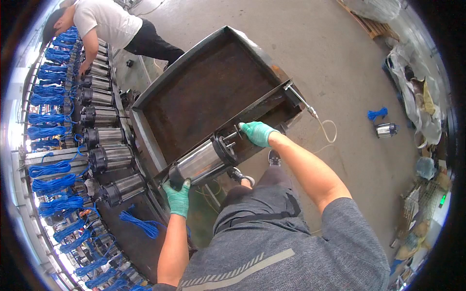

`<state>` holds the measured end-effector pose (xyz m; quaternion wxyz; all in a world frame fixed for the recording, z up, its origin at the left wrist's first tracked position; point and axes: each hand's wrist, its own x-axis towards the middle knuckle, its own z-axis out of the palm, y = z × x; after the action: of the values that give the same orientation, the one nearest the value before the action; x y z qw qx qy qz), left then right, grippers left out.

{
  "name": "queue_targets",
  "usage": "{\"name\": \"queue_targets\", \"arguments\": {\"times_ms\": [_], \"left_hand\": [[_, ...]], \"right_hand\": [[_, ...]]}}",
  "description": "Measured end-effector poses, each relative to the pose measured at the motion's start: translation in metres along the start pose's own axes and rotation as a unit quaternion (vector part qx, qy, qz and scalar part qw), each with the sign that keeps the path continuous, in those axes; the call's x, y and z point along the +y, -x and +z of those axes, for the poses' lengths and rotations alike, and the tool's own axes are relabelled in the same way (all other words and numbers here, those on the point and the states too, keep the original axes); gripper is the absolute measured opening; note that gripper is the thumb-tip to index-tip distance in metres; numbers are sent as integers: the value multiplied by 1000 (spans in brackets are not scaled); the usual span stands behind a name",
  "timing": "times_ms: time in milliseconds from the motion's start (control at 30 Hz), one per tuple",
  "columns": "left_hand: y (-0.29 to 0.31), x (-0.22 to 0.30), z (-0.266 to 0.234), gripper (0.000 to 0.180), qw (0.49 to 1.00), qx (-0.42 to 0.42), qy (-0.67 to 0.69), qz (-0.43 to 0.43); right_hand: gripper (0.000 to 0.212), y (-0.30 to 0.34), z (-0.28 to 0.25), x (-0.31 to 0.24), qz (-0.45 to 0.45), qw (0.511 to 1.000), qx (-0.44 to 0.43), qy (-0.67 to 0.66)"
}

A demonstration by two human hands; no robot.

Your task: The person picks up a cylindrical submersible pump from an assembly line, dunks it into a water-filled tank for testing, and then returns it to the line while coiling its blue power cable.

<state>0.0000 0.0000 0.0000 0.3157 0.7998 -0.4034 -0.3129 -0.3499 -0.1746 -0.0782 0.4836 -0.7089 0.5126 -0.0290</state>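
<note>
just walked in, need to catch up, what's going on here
A person in green gloves holds a steel cylindrical pump motor across the near edge of a big dark metal tray. The left hand grips its lower end, the right hand its black top end. Similar units with blue cable coils line the left bench, where another person works.

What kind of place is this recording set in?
Probably a factory floor where pumps or motors are assembled: a long row of steel cylindrical units with blue cable coils, a big rusty metal tray, and bare concrete floor.

Green gloves point(177, 196) (blue cables point(48, 169))
</note>
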Motion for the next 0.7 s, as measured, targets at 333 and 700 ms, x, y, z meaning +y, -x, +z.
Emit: {"name": "queue_targets", "arguments": {"times_ms": [333, 700], "left_hand": [[-6, -16, -6, 72, 1000, 20, -8, 8], [-2, -8, -3, 71, 999, 14, -31, 4]], "right_hand": [[57, -2, 6, -5, 103, 972, -22, -211], [52, -13, 35, 26, -135, 965, 135, -181]]}}
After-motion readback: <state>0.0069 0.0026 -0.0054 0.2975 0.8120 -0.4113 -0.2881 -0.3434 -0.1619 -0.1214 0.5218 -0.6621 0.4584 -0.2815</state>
